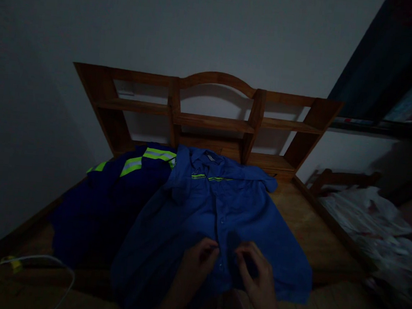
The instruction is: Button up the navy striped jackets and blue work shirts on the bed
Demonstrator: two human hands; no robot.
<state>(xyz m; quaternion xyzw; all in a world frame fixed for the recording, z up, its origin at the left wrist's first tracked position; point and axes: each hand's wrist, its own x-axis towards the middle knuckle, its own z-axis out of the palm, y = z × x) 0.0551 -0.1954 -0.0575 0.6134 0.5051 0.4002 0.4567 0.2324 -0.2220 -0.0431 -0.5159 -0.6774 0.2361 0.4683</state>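
Observation:
A blue button-front work shirt (201,212) lies spread face up, its collar away from me and its hem hanging at the near edge. Thin yellow-green strips cross its chest, and buttons show down the front placket. My left hand (198,262) is closed in a pinch at the left edge of the placket, low on the shirt. To the right of the placket, my right hand (256,267) has thumb and forefinger curled together over the fabric. Whether anything is between those right fingertips is too dark to tell.
A darker blue garment (115,199) with reflective bands lies bunched at left on the wooden surface (304,221). Behind stands a wooden shelf unit (212,122) against the wall. A white cable (45,257) is at lower left; pale plastic bags (370,212) lie at right.

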